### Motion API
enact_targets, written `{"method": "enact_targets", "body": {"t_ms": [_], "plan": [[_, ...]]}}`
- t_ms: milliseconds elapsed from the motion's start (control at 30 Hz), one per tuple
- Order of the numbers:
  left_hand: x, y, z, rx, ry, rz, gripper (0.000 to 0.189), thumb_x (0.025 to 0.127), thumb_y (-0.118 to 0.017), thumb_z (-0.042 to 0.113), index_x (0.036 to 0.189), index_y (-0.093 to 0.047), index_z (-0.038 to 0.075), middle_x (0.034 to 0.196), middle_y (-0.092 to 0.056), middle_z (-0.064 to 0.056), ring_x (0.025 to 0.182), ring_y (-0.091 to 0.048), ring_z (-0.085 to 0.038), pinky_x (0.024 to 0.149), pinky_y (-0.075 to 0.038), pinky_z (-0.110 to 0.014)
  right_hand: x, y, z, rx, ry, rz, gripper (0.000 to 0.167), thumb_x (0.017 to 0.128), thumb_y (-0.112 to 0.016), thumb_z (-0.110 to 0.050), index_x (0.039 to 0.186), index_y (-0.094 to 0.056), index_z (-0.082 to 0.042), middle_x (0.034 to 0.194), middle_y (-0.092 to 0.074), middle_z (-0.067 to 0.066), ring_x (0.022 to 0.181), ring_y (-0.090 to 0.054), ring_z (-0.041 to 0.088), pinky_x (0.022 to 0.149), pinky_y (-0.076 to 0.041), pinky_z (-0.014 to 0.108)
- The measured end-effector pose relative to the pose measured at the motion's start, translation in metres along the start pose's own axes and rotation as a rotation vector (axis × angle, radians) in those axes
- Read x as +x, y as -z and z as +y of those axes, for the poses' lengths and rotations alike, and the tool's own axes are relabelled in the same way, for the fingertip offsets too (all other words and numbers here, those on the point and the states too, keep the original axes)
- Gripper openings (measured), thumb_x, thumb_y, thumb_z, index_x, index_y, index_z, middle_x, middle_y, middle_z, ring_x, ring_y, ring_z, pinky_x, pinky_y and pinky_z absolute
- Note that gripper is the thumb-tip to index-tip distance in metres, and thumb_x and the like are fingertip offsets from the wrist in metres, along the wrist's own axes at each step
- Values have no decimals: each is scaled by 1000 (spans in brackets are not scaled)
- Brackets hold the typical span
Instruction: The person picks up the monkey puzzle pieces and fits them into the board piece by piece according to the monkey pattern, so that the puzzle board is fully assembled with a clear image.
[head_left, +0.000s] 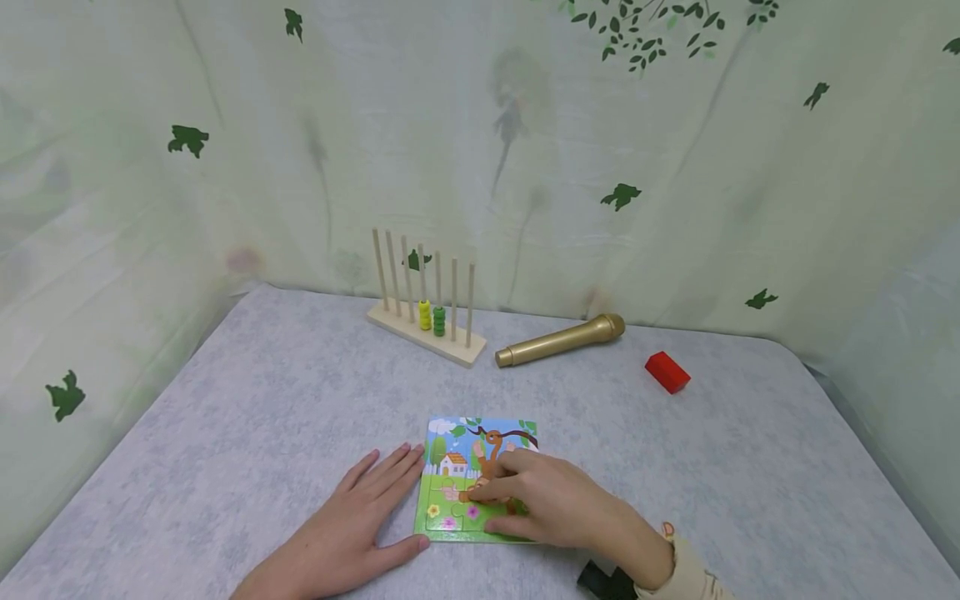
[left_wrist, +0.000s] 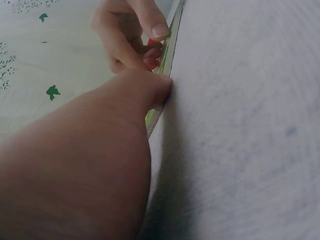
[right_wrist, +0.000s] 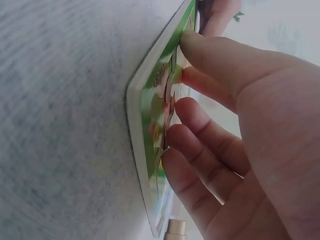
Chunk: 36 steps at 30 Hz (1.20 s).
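Observation:
A square picture puzzle (head_left: 453, 471) with a monkey, a tree branch and a house lies flat on the table, its pieces fitted in a green-edged tray. My left hand (head_left: 360, 517) rests on the tabletop at the puzzle's left side, fingers extended, with the fingertips by the left edge and the thumb at the near left corner. Over the puzzle's right half is my right hand (head_left: 543, 496), its loosely bent fingertips touching the pieces and covering part of the picture. In the right wrist view, fingers (right_wrist: 192, 112) and thumb meet the puzzle's face, with nothing pinched between them.
Farther back stands a wooden peg stand (head_left: 465, 350) with yellow beads (head_left: 424, 315) and green beads (head_left: 439, 322). A gold microphone (head_left: 558, 340) lies to its right, then a red block (head_left: 667, 372). A patterned curtain (head_left: 480, 150) hangs behind the table (head_left: 300, 392).

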<state>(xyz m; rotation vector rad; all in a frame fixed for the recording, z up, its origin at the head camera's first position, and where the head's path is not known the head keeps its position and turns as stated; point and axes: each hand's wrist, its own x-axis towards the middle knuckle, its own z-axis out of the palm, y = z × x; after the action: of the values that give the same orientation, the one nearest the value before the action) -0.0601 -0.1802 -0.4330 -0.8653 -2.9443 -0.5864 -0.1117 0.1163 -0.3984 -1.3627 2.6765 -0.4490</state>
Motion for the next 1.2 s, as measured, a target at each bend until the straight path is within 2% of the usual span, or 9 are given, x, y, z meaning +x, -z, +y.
{"method": "enact_targets", "body": {"t_ms": [133, 267, 367, 567, 900, 1200], "plan": [[0, 0, 0, -14, 13, -16, 88, 98, -47, 72, 161, -38, 11, 169, -31, 2, 156, -29, -22, 121, 14, -14, -3, 2, 1, -2, -3, -7, 34, 95, -75, -44, 128, -75, -36, 93, -58, -16, 79, -43, -1, 64, -39, 10], [1, 1, 1, -30, 28, -33, 89, 97, -47, 74, 161, -38, 12, 169, -31, 2, 156, -29, -22, 120, 15, -14, -9, 5, 4, 15, -4, -10, 32, 94, -76, -40, 125, -75, -32, 104, -64, -17, 91, -54, 0, 76, -49, 15], [1, 1, 1, -22, 18, -22, 88, 98, -47, 73, 160, -38, 11, 169, -31, 2, 156, -30, -23, 120, 14, -14, -15, 10, 7, 54, -17, -7, 31, 94, -77, -38, 124, -74, -32, 110, -67, -17, 99, -57, 1, 84, -53, 19], [0, -1, -1, 4, -8, 21, 87, 98, -50, 71, 159, -40, 9, 168, -33, -1, 155, -31, -23, 122, 12, -16, -31, 16, 18, 111, -51, 3, 33, 94, -77, -37, 126, -73, -29, 112, -67, -17, 99, -57, 1, 85, -54, 20], [0, -1, -1, 5, -16, 23, 87, 98, -50, 70, 159, -40, 8, 168, -34, -2, 155, -32, -24, 122, 12, -15, -59, 24, 35, 168, -152, 17, 39, 94, -77, -37, 131, -71, -28, 116, -67, -19, 103, -59, 1, 87, -56, 26], [-2, -2, -1, 38, -44, 59, 84, 99, -51, 67, 158, -42, 7, 167, -36, -2, 154, -34, -24, 123, 10, -16, -84, 35, 47, 191, -239, 41, 44, 91, -80, -37, 133, -69, -27, 112, -66, -19, 98, -60, 2, 81, -57, 25]]}}
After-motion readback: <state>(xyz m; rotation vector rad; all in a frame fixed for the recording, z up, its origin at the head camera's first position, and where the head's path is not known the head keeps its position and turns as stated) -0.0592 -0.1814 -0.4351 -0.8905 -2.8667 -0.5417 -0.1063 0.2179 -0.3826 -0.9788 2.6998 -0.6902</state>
